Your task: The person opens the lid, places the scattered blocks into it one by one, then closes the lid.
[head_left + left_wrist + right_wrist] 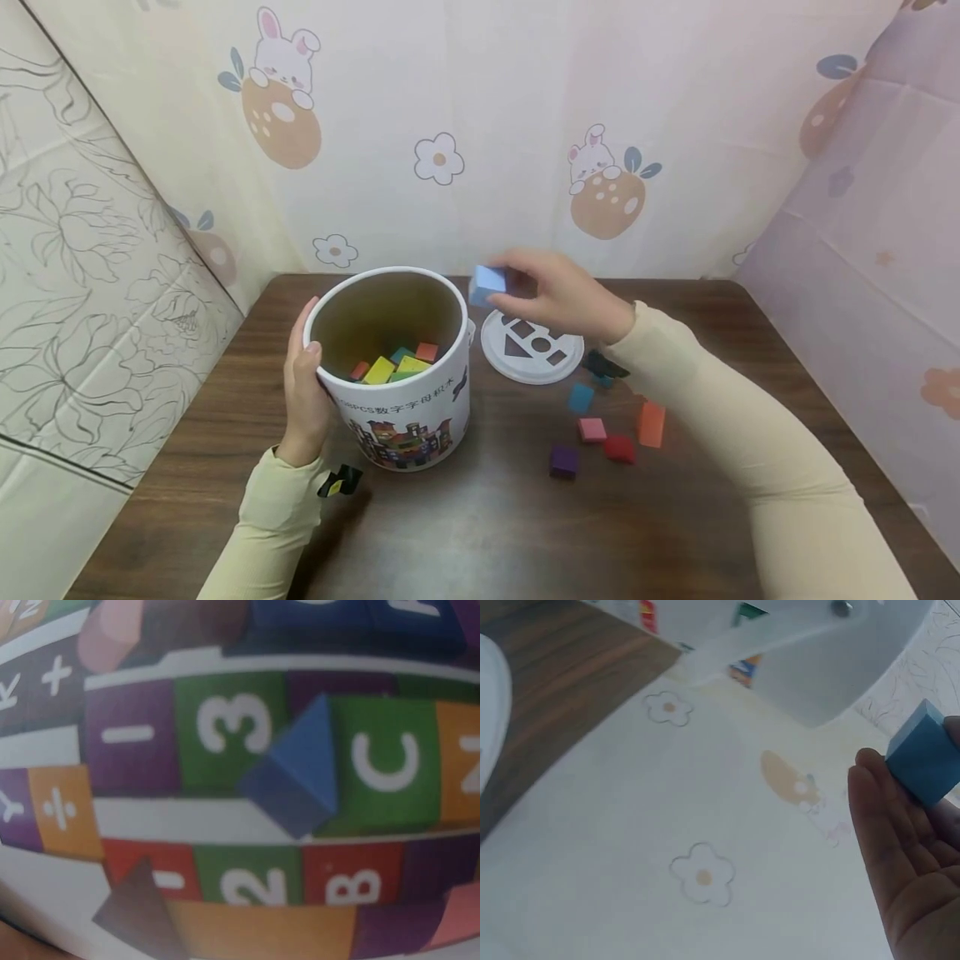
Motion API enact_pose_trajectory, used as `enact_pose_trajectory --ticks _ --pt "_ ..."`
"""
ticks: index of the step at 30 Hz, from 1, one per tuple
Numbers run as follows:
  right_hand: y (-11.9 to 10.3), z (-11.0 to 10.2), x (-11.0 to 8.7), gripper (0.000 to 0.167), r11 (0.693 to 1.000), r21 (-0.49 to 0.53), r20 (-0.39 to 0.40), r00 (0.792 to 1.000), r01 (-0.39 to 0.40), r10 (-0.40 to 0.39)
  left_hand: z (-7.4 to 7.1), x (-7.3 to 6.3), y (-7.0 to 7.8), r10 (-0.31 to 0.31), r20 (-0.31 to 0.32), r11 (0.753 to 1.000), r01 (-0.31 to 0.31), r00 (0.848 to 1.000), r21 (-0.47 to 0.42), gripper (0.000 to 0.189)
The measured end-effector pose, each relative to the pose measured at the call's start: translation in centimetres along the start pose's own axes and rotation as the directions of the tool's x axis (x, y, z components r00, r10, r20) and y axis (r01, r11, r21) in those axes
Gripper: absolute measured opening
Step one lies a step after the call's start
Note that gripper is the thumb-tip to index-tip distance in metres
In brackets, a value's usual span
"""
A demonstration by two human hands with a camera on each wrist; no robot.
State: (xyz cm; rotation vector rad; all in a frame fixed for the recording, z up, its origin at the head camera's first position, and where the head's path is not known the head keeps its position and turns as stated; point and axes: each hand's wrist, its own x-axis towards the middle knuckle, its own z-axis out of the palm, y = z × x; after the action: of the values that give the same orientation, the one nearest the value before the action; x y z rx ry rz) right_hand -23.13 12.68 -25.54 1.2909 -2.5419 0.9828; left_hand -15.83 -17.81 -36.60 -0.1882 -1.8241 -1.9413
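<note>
A white bucket (405, 425) with printed block pictures stands on the table, colored blocks (397, 365) heaped inside it. My left hand (306, 392) grips its left side, thumb over the rim. Close up, the left wrist view is filled by the bucket's printed wall (225, 817). Just right of the rim, my right hand (558, 292) pinches a light blue block (487, 285) between thumb and fingers, raised above the table. In the right wrist view the blue block (926, 754) sits at the fingertips, with the bucket's side (802, 667) beyond it.
A white lid (517, 367) with shaped cutouts lies right of the bucket. Under the right forearm are loose blocks: a blue one (581, 397), a pink one (592, 430), a red one (619, 448), an orange one (651, 423) and a purple one (564, 462). A patterned curtain (510, 100) hangs behind.
</note>
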Motion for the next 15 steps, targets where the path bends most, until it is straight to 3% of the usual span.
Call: enact_pose_trajectory --ticks 5,15 --pt "-1.2 0.8 2.5 0.04 0.998 -0.016 -0.002 0.998 0.067 -0.067 0.0 0.0 0.1 0.004 0.003 1.0 -0.004 1.0 -0.009 0.057" --pt "-3.1 4.1 6.5 0.041 0.996 -0.022 0.133 0.988 0.085 -0.081 -0.1 0.1 0.0 -0.001 0.005 1.0 0.001 1.0 0.02 0.058"
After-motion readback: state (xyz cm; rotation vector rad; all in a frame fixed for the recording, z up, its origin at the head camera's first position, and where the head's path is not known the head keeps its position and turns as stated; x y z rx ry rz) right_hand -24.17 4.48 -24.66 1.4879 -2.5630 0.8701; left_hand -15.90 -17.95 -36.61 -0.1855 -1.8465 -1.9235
